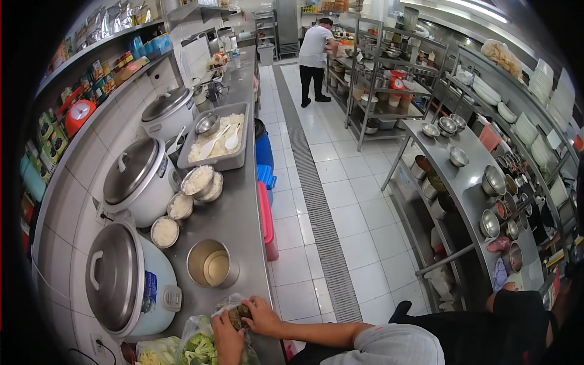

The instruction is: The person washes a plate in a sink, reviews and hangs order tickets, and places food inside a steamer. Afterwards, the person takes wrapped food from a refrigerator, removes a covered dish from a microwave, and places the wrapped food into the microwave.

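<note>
At the near end of the steel counter, my left hand and my right hand close around a dark greenish-brown item in a clear plastic bag. What exactly the item is cannot be made out. Beside my left hand lies a clear bag of green leafy vegetables, with another bag of pale vegetables further left. Just beyond my hands stands an open steel pot with some pale liquid or a pale bottom.
Large rice cookers line the wall on the left. Bowls of rice and a grey rice tub stand further along the counter. A person in a white shirt stands at the back. Steel bowls sit on the right table.
</note>
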Demonstrator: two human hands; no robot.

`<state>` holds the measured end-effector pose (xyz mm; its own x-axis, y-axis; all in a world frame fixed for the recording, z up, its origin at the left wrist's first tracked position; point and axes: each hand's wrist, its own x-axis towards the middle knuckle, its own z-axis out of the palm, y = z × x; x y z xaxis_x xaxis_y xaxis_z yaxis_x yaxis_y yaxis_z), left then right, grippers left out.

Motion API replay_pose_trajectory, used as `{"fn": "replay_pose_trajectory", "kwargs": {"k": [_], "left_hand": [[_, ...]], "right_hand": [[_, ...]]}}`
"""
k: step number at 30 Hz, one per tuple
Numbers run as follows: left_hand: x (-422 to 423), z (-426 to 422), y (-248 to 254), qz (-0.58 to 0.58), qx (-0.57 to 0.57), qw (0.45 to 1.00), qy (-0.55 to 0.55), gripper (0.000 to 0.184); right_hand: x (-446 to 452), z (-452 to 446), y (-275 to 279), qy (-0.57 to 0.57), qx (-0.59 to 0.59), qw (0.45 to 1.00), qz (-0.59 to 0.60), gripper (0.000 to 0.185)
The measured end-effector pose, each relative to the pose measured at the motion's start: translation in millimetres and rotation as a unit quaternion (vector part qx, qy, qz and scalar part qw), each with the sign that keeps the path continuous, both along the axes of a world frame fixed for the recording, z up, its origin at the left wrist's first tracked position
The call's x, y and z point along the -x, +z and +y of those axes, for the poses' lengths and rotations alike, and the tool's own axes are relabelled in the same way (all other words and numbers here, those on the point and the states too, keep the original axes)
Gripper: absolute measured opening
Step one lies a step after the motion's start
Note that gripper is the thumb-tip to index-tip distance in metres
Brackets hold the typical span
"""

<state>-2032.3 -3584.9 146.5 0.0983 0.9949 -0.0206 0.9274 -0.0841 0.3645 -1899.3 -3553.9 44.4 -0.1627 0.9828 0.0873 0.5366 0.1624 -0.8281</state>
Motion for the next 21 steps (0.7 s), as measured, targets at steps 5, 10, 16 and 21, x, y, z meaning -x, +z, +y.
{"fn": "replay_pose_trajectory", "kwargs": {"k": [5,10,16,21], "left_hand": [[15,12,-18,0.045,0.060,0.997,-0.027,0.085],[34,38,-27,-0.023,0.021,0.999,0.014,0.071],[47,51,5,-0.138,0.076,0.984,0.083,0.065],[37,41,29,-0.285,0.017,0.954,0.089,0.059]], "right_hand": [[-1,21,-27,0.080,0.148,0.978,0.122,0.075],[3,51,-37,0.145,0.169,0.965,0.136,0.078],[4,41,-50,0.059,0.279,0.865,0.414,0.048],[-14,38,-56,-0.026,0.393,0.805,0.443,0.042]]}}
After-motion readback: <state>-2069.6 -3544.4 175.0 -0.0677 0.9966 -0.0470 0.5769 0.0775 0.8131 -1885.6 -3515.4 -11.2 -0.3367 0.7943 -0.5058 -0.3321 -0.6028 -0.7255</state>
